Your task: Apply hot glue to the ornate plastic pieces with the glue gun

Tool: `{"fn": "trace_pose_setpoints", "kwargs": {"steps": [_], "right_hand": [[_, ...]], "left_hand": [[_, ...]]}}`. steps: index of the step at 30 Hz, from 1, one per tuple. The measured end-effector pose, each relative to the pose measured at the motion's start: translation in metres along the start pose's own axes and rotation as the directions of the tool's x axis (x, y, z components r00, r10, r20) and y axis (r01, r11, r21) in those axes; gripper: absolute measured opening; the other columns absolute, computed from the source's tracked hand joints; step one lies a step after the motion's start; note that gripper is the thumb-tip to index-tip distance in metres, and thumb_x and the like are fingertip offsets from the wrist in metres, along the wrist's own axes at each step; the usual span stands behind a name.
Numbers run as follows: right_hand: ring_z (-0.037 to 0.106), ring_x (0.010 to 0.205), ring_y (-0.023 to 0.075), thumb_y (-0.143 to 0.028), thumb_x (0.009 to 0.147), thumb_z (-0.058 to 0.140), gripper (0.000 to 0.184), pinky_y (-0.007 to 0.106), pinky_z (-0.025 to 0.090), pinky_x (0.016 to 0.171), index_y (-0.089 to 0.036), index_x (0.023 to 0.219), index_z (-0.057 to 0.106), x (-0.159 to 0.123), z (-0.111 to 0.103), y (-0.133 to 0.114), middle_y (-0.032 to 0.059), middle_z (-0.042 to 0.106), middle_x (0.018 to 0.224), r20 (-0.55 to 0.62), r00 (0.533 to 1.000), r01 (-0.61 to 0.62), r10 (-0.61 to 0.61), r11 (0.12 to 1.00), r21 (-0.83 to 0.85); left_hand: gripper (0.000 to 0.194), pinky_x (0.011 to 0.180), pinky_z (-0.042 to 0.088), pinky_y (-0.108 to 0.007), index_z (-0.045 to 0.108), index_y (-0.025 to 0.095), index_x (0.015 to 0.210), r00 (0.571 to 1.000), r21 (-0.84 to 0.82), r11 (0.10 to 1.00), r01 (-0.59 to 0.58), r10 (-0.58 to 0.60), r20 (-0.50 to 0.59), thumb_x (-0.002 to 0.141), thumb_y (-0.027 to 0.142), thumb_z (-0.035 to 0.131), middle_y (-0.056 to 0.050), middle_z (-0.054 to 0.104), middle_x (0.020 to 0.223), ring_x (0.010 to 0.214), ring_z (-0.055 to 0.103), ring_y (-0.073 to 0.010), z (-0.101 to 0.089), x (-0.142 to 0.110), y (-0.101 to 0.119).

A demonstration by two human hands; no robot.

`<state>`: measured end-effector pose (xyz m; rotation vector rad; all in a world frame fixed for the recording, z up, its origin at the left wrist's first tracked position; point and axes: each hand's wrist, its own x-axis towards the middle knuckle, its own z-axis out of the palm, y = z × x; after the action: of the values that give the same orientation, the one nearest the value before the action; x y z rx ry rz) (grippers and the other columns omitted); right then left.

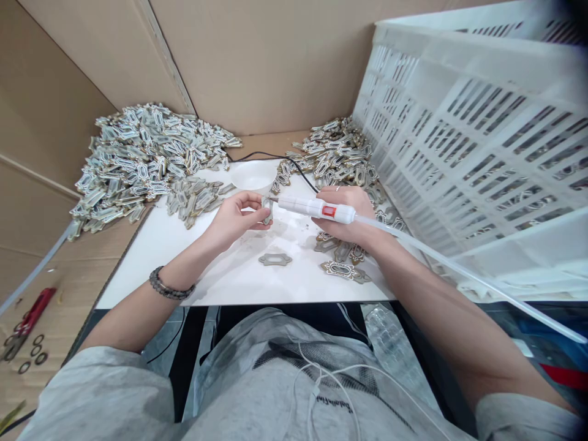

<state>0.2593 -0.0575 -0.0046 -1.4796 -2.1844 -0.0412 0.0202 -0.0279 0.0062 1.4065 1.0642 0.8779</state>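
A: What do we have left of our hands?
B: A big heap (151, 153) of frames, then a smaller pile (195, 197) just beyond our left wrist.
A: And that hand?
B: Our left hand (239, 215) pinches one frame (270, 215) between thumb and fingers. A loose frame (275, 264) lies flat, nearer us than those fingertips.
A: How should the pinched one handle?
B: Light, thin and stiff, we'd judge. It looks like metal, so hardly fragile, though smooth faces could slip. We'd take it by the outer rim, fingers clear of the pen's tip, which may be hot.
A: The pen (305, 206)?
B: Our right hand (356, 197) is closed around it. The tip is right by the frame; whether they touch, we can't tell. Near that hand lie patterned frames (329, 267), and a crate (441, 67) stands to its right.
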Motion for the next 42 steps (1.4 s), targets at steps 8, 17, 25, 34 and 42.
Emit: {"fn": "trace_pose_setpoints", "kwargs": {"steps": [8,17,25,34,42], "right_hand": [[0.048,0.060,0.0141,-0.029,0.076,0.057,0.023,0.030,0.026,0.056,-0.022,0.059,0.043,-0.0005,0.0008,0.0006,0.0006,0.056,0.067,0.006,1.000,-0.001,0.001,1.000,-0.013],[0.049,0.061,0.0146,-0.029,0.076,0.057,0.023,0.031,0.027,0.056,-0.022,0.059,0.042,-0.0003,0.0010,0.0013,0.0009,0.056,0.067,0.008,1.000,0.004,-0.004,1.000,-0.015],[0.049,0.062,0.0147,-0.030,0.076,0.055,0.023,0.030,0.027,0.057,-0.023,0.060,0.040,0.0001,-0.0003,0.0010,0.0008,0.054,0.067,0.017,1.000,0.003,-0.003,1.000,-0.004],[0.047,0.061,0.0146,-0.029,0.074,0.056,0.027,0.030,0.029,0.057,-0.023,0.058,0.035,0.0005,0.0014,0.0019,0.0006,0.053,0.066,-0.016,1.000,-0.004,0.004,1.000,0.027],[0.047,0.062,0.0150,-0.030,0.072,0.054,0.025,0.031,0.032,0.060,-0.023,0.060,0.033,0.0009,0.0004,0.0025,0.0001,0.050,0.066,-0.006,1.000,-0.021,0.021,0.997,0.078]], "left_hand": [[0.035,0.072,0.063,-0.033,0.062,0.013,0.086,1.000,-0.004,1.000,-0.008,0.008,0.001,0.065,0.029,0.085,0.000,0.067,0.073,0.067,0.069,-0.0142,0.0003,0.0003,-0.0001],[0.036,0.076,0.063,-0.036,0.061,0.014,0.088,1.000,0.002,1.000,-0.020,0.020,-0.003,0.066,0.031,0.085,0.000,0.067,0.075,0.068,0.069,-0.0147,-0.0012,0.0006,-0.0016],[0.035,0.075,0.063,-0.035,0.061,0.014,0.088,1.000,-0.017,1.000,-0.014,0.013,-0.012,0.067,0.029,0.085,0.000,0.067,0.075,0.067,0.069,-0.0138,-0.0009,0.0003,-0.0002],[0.036,0.077,0.063,-0.035,0.061,0.014,0.088,1.000,-0.077,0.997,0.008,-0.008,0.001,0.066,0.029,0.086,0.000,0.067,0.075,0.068,0.070,-0.0141,-0.0019,0.0021,-0.0021],[0.039,0.075,0.063,-0.033,0.062,0.014,0.089,0.999,-0.108,0.994,0.017,-0.014,0.028,0.064,0.029,0.087,0.000,0.068,0.076,0.067,0.069,-0.0132,-0.0027,0.0025,-0.0029]]}}
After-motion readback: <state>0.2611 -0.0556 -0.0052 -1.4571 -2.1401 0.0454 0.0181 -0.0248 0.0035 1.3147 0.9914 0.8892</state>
